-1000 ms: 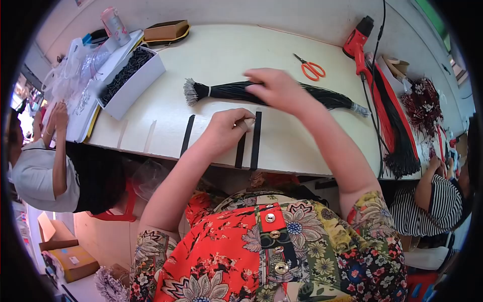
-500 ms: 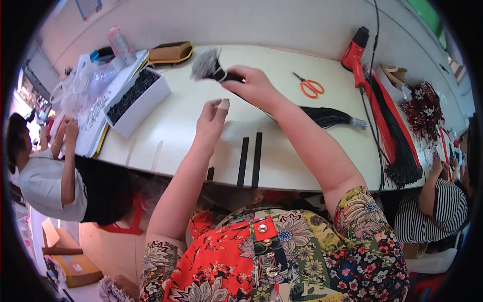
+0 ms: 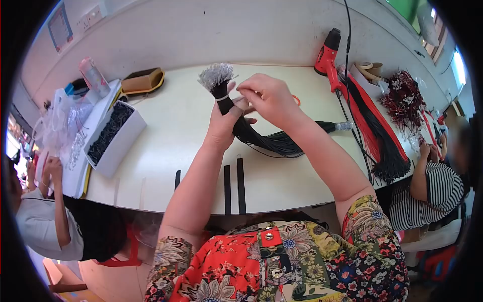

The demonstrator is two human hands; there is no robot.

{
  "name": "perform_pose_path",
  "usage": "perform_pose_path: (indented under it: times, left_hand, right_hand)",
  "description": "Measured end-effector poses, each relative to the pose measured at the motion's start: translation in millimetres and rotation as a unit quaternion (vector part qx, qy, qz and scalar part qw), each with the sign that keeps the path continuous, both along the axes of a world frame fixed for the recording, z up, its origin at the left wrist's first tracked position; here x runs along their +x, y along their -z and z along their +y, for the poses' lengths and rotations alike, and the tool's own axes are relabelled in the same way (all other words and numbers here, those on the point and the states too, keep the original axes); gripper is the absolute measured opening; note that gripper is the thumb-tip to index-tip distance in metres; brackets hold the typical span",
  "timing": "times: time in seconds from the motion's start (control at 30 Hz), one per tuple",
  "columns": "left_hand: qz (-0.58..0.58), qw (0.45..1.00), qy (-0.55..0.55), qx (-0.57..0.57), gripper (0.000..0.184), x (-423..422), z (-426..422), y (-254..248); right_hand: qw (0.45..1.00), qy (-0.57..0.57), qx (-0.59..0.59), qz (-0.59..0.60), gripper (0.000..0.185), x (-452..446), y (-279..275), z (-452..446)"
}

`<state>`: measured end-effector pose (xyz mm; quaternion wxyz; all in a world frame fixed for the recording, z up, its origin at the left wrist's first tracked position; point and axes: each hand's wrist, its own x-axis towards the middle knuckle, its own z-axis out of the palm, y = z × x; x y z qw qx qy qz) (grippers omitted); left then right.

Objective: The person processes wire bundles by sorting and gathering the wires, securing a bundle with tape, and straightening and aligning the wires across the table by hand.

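The black wire bundle (image 3: 274, 145) curves over the table (image 3: 166, 105) at the middle of the dial, twelve being towards the wall: one end is raised to between ten and eleven, and the other lies towards three. Beyond that far end, also near three, is a longer red-and-black bundle (image 3: 375, 133). A white box (image 3: 123, 142) of small dark pieces stands at nine, a red heat gun (image 3: 326, 58) between one and two, and black strips (image 3: 240, 186) between six and seven.

The step in hand appears to be holding up the tied end and working at it with both hands; a next move would call for a steady grip there so the strands keep together.

The left hand (image 3: 224, 122) has its fingers wrapped round the bundle just below its white tie (image 3: 222, 98). The right hand (image 3: 271, 98) hovers close by, its fingers (image 3: 251, 83) curled and nearly together beside the left thumb; whether they pinch a strand, I cannot tell.
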<state>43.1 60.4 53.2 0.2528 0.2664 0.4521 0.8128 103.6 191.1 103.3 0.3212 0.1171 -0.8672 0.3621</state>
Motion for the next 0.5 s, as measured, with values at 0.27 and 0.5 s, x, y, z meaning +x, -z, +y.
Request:
perform_pose_path:
  times: [0.27, 0.5]
  left_hand:
    - [0.011, 0.989, -0.084, -0.12, 0.016, -7, 0, 16]
    - [0.013, 0.973, -0.125, -0.196, 0.014, -2, -6, 6]
  right_hand:
    - [0.968, 0.058, 0.233, 0.068, 0.004, -19, 14, -17]
    - [0.955, 0.021, 0.29, 0.06, 0.009, -22, 9, -12]
